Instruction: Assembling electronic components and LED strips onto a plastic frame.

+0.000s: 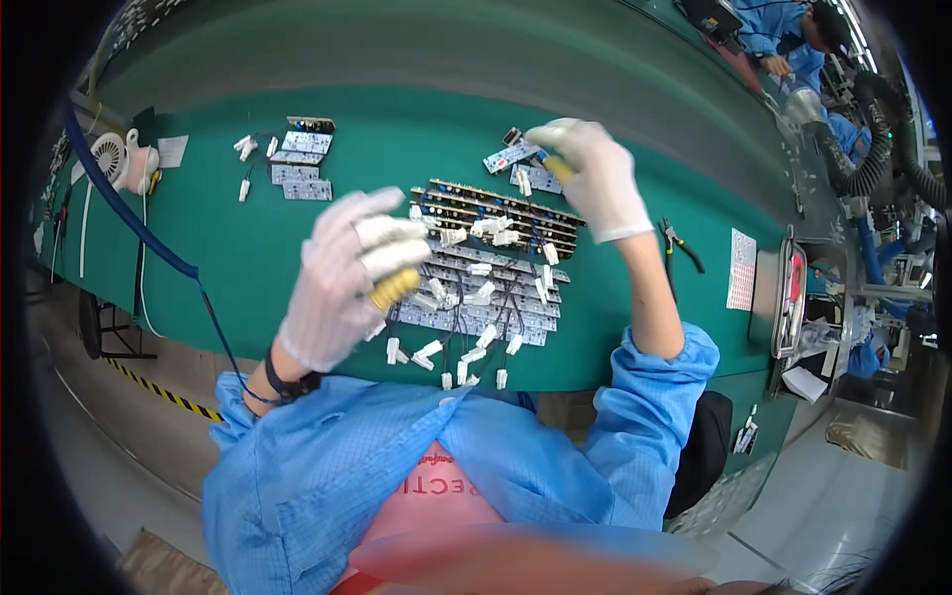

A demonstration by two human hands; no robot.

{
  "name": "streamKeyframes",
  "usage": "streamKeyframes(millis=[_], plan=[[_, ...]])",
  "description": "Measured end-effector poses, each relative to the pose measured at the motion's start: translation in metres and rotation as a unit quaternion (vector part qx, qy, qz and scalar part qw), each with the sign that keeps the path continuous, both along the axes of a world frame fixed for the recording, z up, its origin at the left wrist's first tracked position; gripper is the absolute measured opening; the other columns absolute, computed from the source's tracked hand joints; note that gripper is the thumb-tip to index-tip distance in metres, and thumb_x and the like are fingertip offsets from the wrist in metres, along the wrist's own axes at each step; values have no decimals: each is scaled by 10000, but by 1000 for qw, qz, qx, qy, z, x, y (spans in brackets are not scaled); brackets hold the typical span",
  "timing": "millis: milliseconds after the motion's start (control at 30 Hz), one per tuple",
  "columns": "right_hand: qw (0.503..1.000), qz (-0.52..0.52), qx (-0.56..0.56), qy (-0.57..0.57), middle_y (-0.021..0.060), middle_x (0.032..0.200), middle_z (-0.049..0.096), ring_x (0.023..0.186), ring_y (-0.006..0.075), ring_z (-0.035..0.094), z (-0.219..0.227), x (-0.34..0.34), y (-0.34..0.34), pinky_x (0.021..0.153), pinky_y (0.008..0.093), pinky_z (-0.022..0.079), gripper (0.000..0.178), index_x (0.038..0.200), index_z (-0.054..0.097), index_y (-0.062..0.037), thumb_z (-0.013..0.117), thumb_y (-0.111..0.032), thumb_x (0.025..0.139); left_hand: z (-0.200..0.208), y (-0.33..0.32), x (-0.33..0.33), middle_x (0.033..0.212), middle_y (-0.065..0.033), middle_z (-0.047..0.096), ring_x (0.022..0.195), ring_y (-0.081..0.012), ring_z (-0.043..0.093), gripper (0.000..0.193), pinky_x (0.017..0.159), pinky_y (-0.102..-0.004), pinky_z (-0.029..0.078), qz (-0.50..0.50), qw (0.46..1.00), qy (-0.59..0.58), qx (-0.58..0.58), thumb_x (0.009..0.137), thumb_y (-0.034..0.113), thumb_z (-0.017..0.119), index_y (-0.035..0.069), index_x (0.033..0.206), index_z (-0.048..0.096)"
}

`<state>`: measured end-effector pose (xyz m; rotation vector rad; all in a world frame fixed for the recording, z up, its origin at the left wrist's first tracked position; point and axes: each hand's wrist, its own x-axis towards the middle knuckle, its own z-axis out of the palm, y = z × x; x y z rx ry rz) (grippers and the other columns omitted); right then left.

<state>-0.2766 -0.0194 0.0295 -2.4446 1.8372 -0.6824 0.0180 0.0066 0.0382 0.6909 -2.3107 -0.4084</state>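
Observation:
Both my hands wear white gloves with yellow on some fingertips. My left hand (342, 273) hovers over the left edge of a batch of circuit boards, fingers apart and nothing seen in them. At the back, my right hand (595, 183) closes its thumb and fingers on the right end of a small circuit board (508, 157), which sits at a tilt. Beneath that one lies another board (540, 179). Between my hands, rows of long boards (496, 213) stand on edge, and flatter pale boards (476, 317) lie nearer me with dark wires and white connectors (428, 352).
A smaller group of boards (302, 159) lies at the back left, near a white fan (109, 154). Pliers (679, 246) rest right of my right forearm. Beyond them are a dotted sheet (741, 268) and a metal tray (790, 297). A blue cord (149, 233) crosses on the left.

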Motion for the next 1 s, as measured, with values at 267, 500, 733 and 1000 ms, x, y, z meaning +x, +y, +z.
streamKeyframes(millis=[267,500,733,1000], plan=[[995,-35,-78,-43,52,869,651,816,283,621,-11,-3,-12,714,375,485,118,826,596,-100,662,-49,744,-8,7,-3,1015,-61,662,1086,-312,578,201,931,-419,452,15,999,35,37,808,252,670,93,931,679],[993,-19,2,121,39,914,641,887,231,607,-28,8,-17,765,369,475,182,869,627,-104,694,-111,700,-4,13,-20,998,-63,667,1079,-320,581,189,896,-405,467,0,999,30,44,809,253,667,94,910,685],[994,-7,-104,30,45,903,636,809,245,614,-5,-2,-7,721,347,472,123,855,586,-94,654,-85,752,-5,11,-12,1024,-30,674,1105,-290,573,195,925,-405,445,21,997,48,58,757,192,714,130,940,694],[968,-46,-239,63,51,952,633,791,245,622,14,-15,4,685,337,494,291,890,563,-83,735,-23,663,6,9,-24,1021,-35,673,1105,-294,572,198,924,-408,448,-3,998,50,44,761,212,715,142,947,704]])
